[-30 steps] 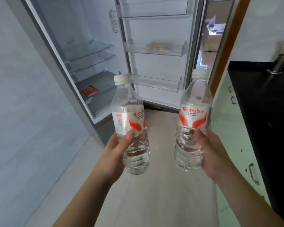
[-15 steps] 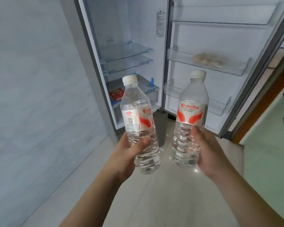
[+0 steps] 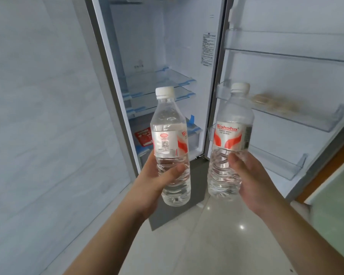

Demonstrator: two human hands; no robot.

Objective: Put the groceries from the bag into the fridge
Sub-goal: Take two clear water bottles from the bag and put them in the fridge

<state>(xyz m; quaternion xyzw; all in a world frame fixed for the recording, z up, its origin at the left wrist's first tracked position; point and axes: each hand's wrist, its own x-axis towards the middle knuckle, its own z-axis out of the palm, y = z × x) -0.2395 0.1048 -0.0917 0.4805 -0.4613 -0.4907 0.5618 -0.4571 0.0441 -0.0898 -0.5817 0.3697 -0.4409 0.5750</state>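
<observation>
1. Over the last second the open fridge [image 3: 167,46] has come from far left to straight ahead and looms larger, so the person has stepped up to it; stowing looks close.
2. The left hand [image 3: 157,181] grasps the left bottle [image 3: 170,145] round its lower body, thumb across the front; the bottle is upright, in front of the glass shelves [image 3: 159,80].
3. The right hand [image 3: 246,175] grasps the right bottle [image 3: 231,139] just below its label, also upright, just left of the door racks [image 3: 286,116].
4. Both bottles are in the air, side by side and apart, neither inside the fridge yet.
5. The bag is out of view.
</observation>
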